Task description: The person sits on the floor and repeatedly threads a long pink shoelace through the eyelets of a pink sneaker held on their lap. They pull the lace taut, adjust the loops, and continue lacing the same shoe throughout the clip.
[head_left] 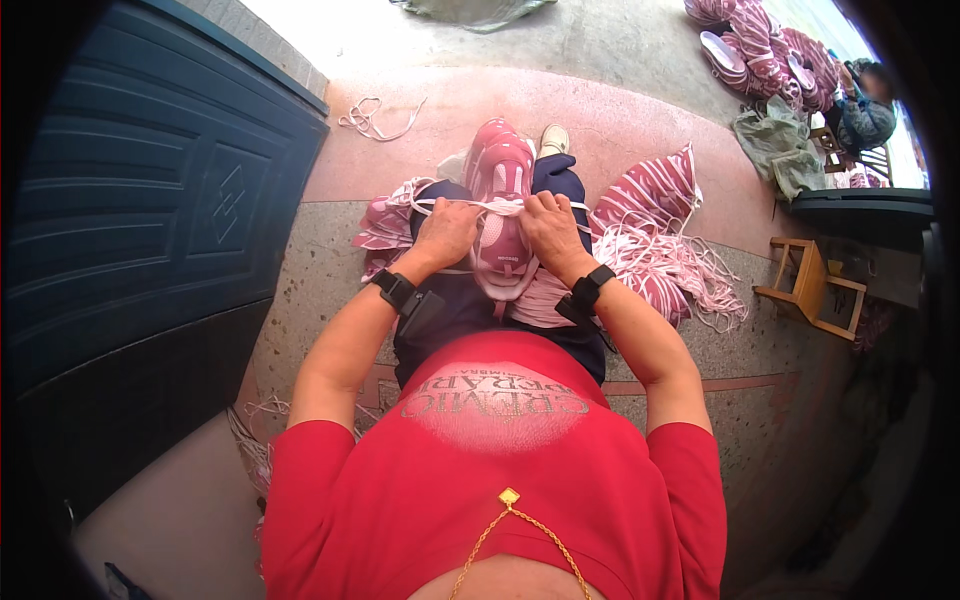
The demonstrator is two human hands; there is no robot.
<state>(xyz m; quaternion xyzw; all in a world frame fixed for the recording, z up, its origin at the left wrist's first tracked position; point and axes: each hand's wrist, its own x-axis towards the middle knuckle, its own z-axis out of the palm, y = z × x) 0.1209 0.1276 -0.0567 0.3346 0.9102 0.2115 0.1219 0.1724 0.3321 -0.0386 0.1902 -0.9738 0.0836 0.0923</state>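
A pink sneaker [503, 262] rests between my thighs, its toe pointing away from me. Across its top runs a white shoelace [503, 207], crossed near the tongue and drawn out to both sides. My left hand [447, 232] is closed on the lace at the shoe's left, and my right hand [550, 230] grips it at the right. Both sets of knuckles are close beside the upper. Lace ends trail outward past each hand. The fingertips are partly hidden.
Pink-and-white shoe uppers with loose laces [655, 255] lie heaped at my right; more pink pieces [385, 225] sit at my left. A loose lace [380, 120] lies ahead. Nearby are a blue door [190, 190], a wooden stool [812, 285] and, far right, a seated person [868, 115] beside stacked shoes.
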